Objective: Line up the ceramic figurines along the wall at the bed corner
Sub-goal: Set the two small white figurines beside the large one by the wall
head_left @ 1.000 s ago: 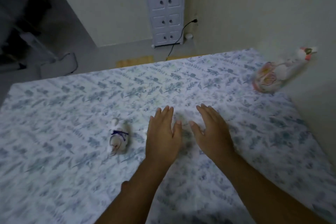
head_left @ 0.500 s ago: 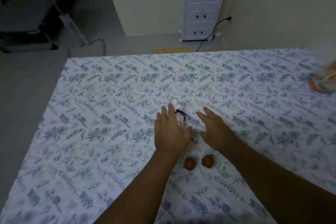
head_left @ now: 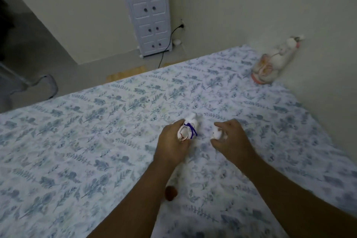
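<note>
Mid-bed, on the leaf-print sheet (head_left: 81,141): both hands at work, close together. Left hand (head_left: 172,145) wrapped around a small white figurine (head_left: 188,129), glossy, rounded, with a dark purple cord or painted line crossing its body and thin red marks near the base; its head end pokes out past the fingers. Right hand (head_left: 231,139) curled over a second, smaller white figurine (head_left: 217,133), mostly hidden, only a pale rounded face showing.

Far right corner of the bed: a larger figurine (head_left: 270,65) stands upright just beside the wall (head_left: 251,6), cream body, pink and orange markings, pink base. Blurred; details unclear.

Near the left forearm, a small reddish-brown round object (head_left: 171,192) lies on the sheet, partly hidden.

Beyond the bed: a narrow white drawer cabinet (head_left: 148,11), panelled fronts with dark finger holes; contents not visible. Black cable (head_left: 166,48) runs from a wall socket. No readable writing anywhere.
</note>
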`<act>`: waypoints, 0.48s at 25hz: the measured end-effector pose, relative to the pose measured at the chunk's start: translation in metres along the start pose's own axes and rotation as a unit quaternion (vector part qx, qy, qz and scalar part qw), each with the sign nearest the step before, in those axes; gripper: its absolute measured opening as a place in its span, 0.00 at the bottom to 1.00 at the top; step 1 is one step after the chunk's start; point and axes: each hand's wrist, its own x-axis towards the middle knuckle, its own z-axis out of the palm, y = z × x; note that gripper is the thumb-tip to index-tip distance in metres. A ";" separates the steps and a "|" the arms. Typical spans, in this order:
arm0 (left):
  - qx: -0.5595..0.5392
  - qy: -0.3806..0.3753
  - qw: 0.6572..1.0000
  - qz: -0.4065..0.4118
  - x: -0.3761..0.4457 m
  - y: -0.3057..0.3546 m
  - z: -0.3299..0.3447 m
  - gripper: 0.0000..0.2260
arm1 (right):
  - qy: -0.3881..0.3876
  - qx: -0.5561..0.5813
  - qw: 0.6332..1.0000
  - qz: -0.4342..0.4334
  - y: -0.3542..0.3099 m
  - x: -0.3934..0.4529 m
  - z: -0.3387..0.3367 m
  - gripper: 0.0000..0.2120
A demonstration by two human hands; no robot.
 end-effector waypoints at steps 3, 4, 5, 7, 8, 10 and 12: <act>0.017 -0.056 0.996 0.073 0.047 0.051 0.062 0.16 | 0.064 0.014 0.997 0.037 0.058 0.021 -0.053 0.27; 0.023 -0.068 0.992 0.102 0.063 0.069 0.083 0.13 | 0.087 0.020 0.995 0.047 0.078 0.029 -0.069 0.27; 0.021 -0.074 0.989 0.127 0.077 0.091 0.101 0.13 | 0.107 0.023 0.992 0.058 0.097 0.038 -0.084 0.27; 0.011 -0.088 0.985 0.149 0.105 0.132 0.135 0.14 | 0.149 0.027 0.985 0.082 0.137 0.060 -0.109 0.26; 0.008 -0.096 0.984 0.151 0.118 0.150 0.149 0.16 | 0.163 0.033 0.982 0.087 0.154 0.070 -0.117 0.26; 0.008 -0.105 0.983 0.153 0.143 0.176 0.180 0.17 | 0.185 0.056 0.977 0.091 0.183 0.088 -0.129 0.24; 0.012 -0.111 0.980 0.162 0.165 0.194 0.208 0.16 | 0.203 0.070 0.972 0.096 0.205 0.098 -0.135 0.23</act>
